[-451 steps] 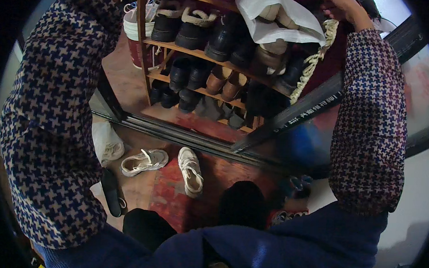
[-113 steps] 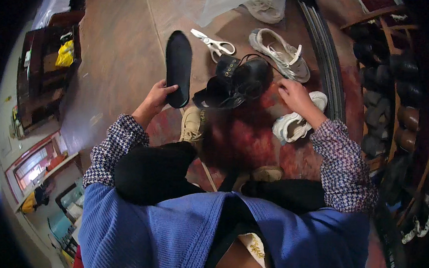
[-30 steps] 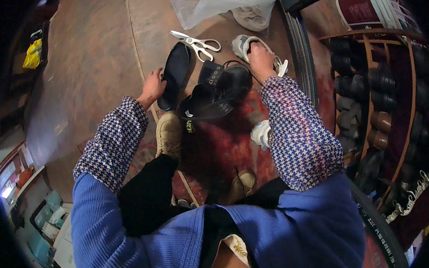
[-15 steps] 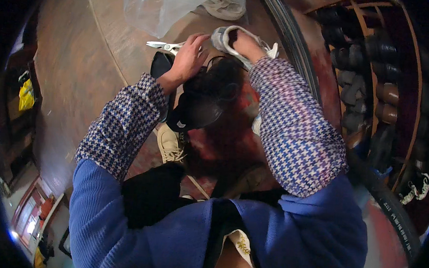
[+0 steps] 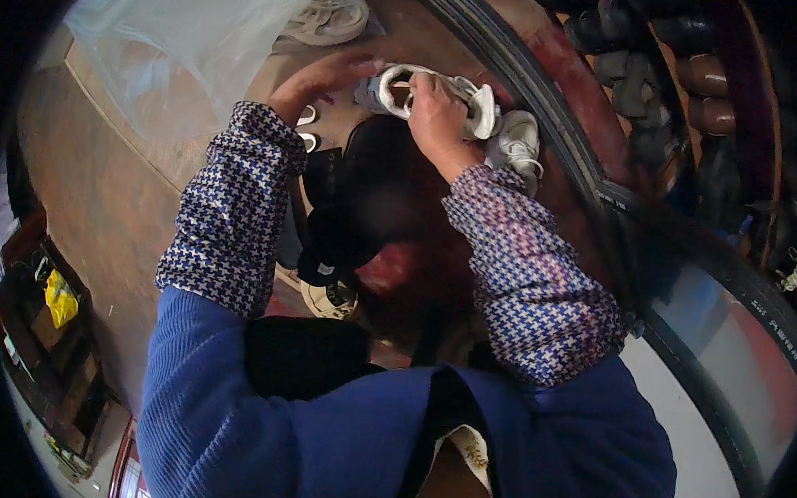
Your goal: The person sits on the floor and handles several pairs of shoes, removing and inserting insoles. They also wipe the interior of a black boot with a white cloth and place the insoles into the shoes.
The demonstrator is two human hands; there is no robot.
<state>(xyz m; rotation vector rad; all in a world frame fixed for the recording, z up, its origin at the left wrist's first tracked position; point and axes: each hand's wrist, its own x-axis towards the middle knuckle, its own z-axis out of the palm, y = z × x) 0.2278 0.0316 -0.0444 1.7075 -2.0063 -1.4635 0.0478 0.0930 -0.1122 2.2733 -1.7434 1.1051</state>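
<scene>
Head view: the white shoe (image 5: pixel 468 91) lies ahead of the person, long axis running left to right, heel toward the left hand (image 5: pixel 326 76), which is unclenched, holding nothing, contact unclear. The right hand (image 5: pixel 435 116), nearer, grips the opening's rim.

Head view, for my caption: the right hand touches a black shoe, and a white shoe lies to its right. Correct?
The colour is wrong: the head view shows the right hand touching a white shoe; the other white shoe does lie to its right.
</scene>
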